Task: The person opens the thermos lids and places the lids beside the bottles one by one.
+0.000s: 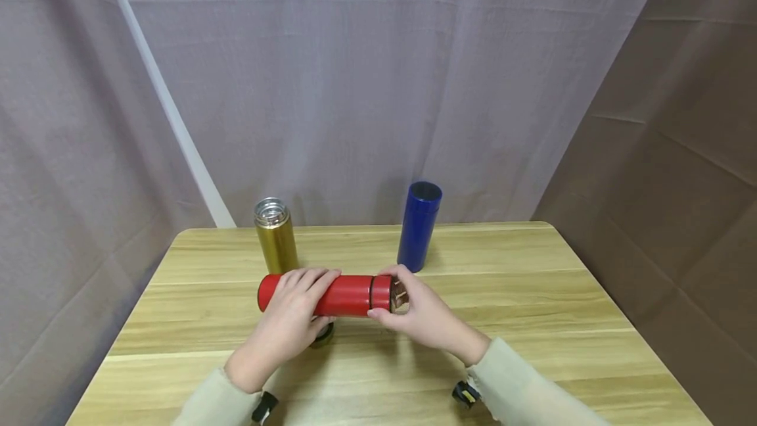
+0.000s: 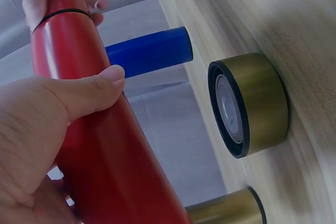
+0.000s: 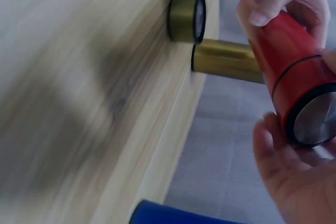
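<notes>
Fingers (image 1: 311,279) round red bottle (image 1: 350,296), gold cap (image 2: 269,104) below

Red bottle (image 1: 350,296) at lower centre of head view was plain, with black ring (image 1: 371,296) and silver end disc (image 3: 315,121). Gold bottle (image 1: 278,247), left of centre, had silver mouth (image 1: 271,213); blue bottle (image 1: 418,235), right of centre, was solid blue. Lid (image 2: 266,103) was gold, rim (image 2: 239,151) black, inside (image 2: 229,108) grey. Counter (image 1: 532,294) was pale yellow, streaked with wood grain. Curtain (image 1: 355,84), upper centre, was greyish lilac; cloth (image 1: 680,202) at right edge brown. Sleeves (image 1: 526,383) were pale grey-green.
</notes>
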`<state>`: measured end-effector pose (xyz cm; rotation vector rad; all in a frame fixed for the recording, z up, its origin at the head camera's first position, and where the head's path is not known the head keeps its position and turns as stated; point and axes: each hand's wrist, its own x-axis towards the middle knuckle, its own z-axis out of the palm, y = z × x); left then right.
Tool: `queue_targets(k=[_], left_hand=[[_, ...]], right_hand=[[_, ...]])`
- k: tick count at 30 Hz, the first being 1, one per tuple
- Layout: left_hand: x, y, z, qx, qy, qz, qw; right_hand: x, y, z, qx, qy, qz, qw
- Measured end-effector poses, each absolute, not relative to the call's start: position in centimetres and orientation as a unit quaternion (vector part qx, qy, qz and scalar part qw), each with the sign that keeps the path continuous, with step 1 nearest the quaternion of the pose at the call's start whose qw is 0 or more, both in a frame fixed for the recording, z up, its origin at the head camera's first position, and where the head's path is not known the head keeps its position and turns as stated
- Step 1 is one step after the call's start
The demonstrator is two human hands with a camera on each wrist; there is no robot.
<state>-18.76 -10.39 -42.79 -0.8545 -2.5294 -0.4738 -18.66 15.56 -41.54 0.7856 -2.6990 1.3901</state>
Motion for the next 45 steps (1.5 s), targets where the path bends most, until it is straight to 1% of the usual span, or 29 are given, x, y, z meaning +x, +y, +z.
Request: queue_targets(k=[4, 7, 9, 12, 16, 20, 27, 34, 41, 45], left_hand=[[-18.75, -10.46, -42.77, -0.307, -0.914, -0.173, 0.203], [-18.73, -10.44, -42.68, -0.305, -0.916, -0.171, 0.197], [-18.7, -10.4, -42.65, -0.303, -0.917, -0.169, 0.196], [-18.6, -10.34, -42.63, -0.3, -0.917, -0.171, 0.199], [-18.44, -10.33, -42.61, -0.297, -0.914, -0.178, 0.212], [-18.35, -10.38, -42.66, -0.295, -0.911, -0.18, 0.225], [-18.26, -10.48, -43.07, -0.295, -0.906, -0.174, 0.249], [-18.32, -10.46, -43.19, -0.301, -0.897, -0.173, 0.274], [-18.37, -10.58, -43.26, -0.3, -0.898, -0.177, 0.267], [-18.45, -10.68, -43.3, -0.298, -0.901, -0.18, 0.26]], right_hand=[[-18.77, 15.69, -41.83, 0.31, -0.879, 0.354, 0.077], [-18.77, 15.73, -42.04, 0.319, -0.881, 0.336, 0.093], [-18.73, 15.74, -42.15, 0.311, -0.882, 0.343, 0.086], [-18.55, 15.67, -42.15, 0.286, -0.882, 0.37, 0.06], [-18.38, 15.44, -42.02, 0.247, -0.877, 0.411, 0.022], [-18.36, 15.32, -42.0, 0.217, -0.872, 0.44, 0.001], [-18.34, 15.21, -42.26, 0.189, -0.862, 0.471, -0.011], [-18.51, 15.04, -42.37, 0.2, -0.864, 0.462, -0.013], [-18.63, 15.01, -42.59, 0.206, -0.847, 0.489, -0.034], [-18.57, 14.94, -42.54, 0.213, -0.836, 0.504, -0.038]])
